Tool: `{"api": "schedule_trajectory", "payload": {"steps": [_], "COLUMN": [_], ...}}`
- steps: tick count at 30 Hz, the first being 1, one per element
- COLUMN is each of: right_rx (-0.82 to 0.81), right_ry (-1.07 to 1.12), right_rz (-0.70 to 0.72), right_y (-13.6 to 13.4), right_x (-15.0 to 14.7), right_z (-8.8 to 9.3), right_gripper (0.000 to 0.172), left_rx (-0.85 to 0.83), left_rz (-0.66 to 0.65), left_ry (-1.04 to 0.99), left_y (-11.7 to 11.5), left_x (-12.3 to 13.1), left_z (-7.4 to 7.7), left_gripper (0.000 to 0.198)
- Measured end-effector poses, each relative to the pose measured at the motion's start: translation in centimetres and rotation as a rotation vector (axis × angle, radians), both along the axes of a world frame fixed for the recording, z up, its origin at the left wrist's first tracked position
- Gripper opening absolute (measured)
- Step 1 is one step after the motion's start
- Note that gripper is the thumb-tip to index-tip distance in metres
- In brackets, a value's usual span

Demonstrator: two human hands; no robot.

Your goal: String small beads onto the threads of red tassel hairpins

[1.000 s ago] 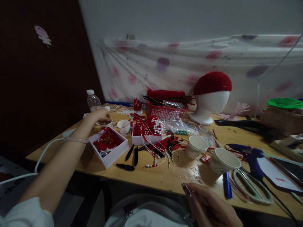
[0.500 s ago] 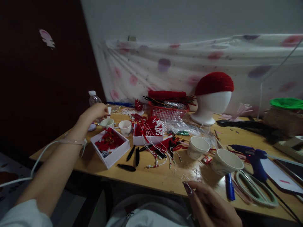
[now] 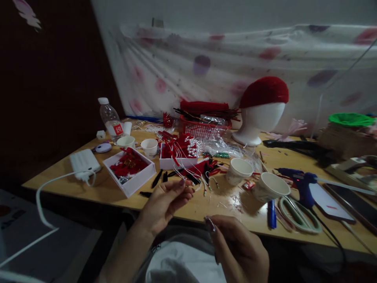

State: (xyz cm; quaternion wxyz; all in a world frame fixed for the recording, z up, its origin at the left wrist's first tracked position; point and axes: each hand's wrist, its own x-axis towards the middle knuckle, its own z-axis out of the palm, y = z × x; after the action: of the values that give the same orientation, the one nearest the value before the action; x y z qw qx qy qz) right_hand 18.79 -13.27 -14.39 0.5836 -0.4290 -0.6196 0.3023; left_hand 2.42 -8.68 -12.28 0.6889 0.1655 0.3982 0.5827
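Over the table's front edge my left hand (image 3: 171,200) has its thumb and fingertips closed together. Whatever they pinch is too small to make out. My right hand (image 3: 240,245) is lower and to the right, apart from the left, thumb and index finger pressed at the tips on something too small to name. Just behind my left hand, white strings ending in red and white beads (image 3: 205,190) hang over a white box (image 3: 179,162) with red pieces and pearl beads. Another white box (image 3: 134,190) holds red pieces with gold and silver trim.
Paper cups (image 3: 240,173) stand at mid-right, near a glue gun (image 3: 304,182), green-handled scissors (image 3: 312,226) and a blue pen (image 3: 271,216). Behind are a red basket (image 3: 203,129) and a foam head (image 3: 260,122) with a red cap. A bottle (image 3: 110,120) and power bank (image 3: 85,163) stand left.
My left hand has come back from beside the small cups at the far left to the front middle, near my right hand. My right hand stays pinched. The view has tilted down slightly.
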Motion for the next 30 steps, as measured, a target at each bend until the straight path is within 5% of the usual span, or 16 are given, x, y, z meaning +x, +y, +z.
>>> {"api": "schedule_trajectory", "payload": {"steps": [4, 11, 22, 30], "right_rx": [-0.075, -0.152, -0.188, -0.291], "right_ry": [0.017, 0.045, 0.059, 0.117], "right_rz": [0.034, 0.109, 0.211, 0.226], "right_y": [-0.2, -0.2, 0.4, 0.2], "right_x": [-0.3, -1.0, -0.5, -0.3], "right_z": [-0.3, -0.2, -0.6, -0.3], "right_gripper": [0.015, 0.02, 0.018, 0.025], "left_rx": [-0.099, -0.069, 0.04, 0.046], "left_rz": [-0.011, -0.049, -0.109, -0.09], "left_ry": [-0.232, -0.436, -0.213, -0.223], "left_y": [-1.8, -3.0, -3.2, -3.1], "left_x": [2.1, 2.9, 2.9, 3.1], "left_z": [-1.8, -2.4, -3.5, -2.6], "left_gripper": [0.016, 0.029, 0.025, 0.027]}}
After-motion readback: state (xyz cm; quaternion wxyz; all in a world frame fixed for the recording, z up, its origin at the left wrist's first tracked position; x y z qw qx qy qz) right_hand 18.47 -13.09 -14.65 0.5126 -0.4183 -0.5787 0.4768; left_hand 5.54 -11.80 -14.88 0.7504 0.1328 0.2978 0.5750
